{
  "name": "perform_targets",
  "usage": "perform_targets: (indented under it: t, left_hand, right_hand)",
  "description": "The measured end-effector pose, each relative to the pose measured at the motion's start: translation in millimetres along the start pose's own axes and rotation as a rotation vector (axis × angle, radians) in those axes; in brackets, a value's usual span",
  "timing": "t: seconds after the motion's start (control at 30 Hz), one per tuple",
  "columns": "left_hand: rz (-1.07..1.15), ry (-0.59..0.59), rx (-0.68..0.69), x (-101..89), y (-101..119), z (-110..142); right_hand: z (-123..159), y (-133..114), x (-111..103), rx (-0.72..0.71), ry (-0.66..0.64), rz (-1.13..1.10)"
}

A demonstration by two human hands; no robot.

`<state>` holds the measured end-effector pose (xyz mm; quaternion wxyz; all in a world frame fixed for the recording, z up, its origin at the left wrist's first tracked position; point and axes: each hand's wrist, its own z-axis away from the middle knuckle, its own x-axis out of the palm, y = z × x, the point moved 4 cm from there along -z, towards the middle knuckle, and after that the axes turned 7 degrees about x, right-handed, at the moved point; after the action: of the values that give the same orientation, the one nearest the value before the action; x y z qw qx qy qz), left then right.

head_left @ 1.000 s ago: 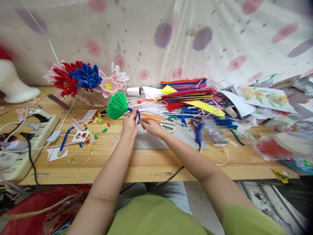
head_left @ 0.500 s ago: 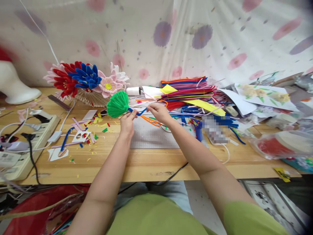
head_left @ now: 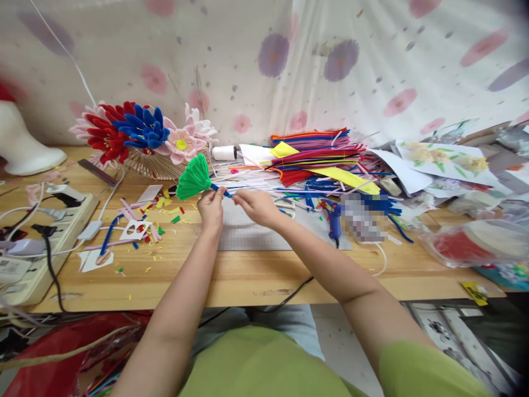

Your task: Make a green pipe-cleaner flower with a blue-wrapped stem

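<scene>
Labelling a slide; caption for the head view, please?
Two hands hold the blue stem of a green fan-shaped piece.

Glue gun (head_left: 333, 219) lies right of what seem scissors (head_left: 286, 207).

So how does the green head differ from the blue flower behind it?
The green head is one closed, ribbed fan; the blue flower has separate, spread petals.
The green head lies sideways on a blue stem in the left hand; the blue flower sits unheld among red and pink ones.
</scene>
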<state>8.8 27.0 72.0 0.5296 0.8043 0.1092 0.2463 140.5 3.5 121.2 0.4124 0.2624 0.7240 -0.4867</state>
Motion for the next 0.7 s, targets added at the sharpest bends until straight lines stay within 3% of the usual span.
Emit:
perform_targets:
  t: [0.1, 0.17, 0.27, 0.37, 0.43, 0.53, 0.63, 0.7]
  left_hand:
    - [0.107, -0.029, -0.118, -2.2, 4, -1]
    - [0.25, -0.076, -0.245, 1.7, 8, 0]
    - [0.418, -0.117, -0.426, 10.0, 12, 5]
    - [0.459, -0.082, -0.472, 14.6, 11, 8]
    - [0.405, -0.024, -0.412, 13.4, 8, 8]
    - [0.2, 0.057, -0.198, 4.6, 4, 6]
    - [0.006, 0.037, 0.023, -5.3, 5, 2]
    - [-0.038, 0.001, 0.071, -10.2, 6, -1]
  right_hand:
    - [-18, 23, -14, 0.044, 0.089, -0.121]
    - [-27, 38, -11, 0.065, 0.099, -0.194]
    - [-29, 50, 12, 0.099, 0.002, -0.227]
    - [-16, 40, 38, 0.084, -0.125, -0.174]
    - [-3, 24, 48, 0.056, -0.144, -0.101]
    - [12, -3, 47, 0.006, -0.135, -0.006]
    - [13, -15, 25, -0.008, -0.077, -0.04]
    - [4, -8, 6, 0.023, -0.016, -0.103]
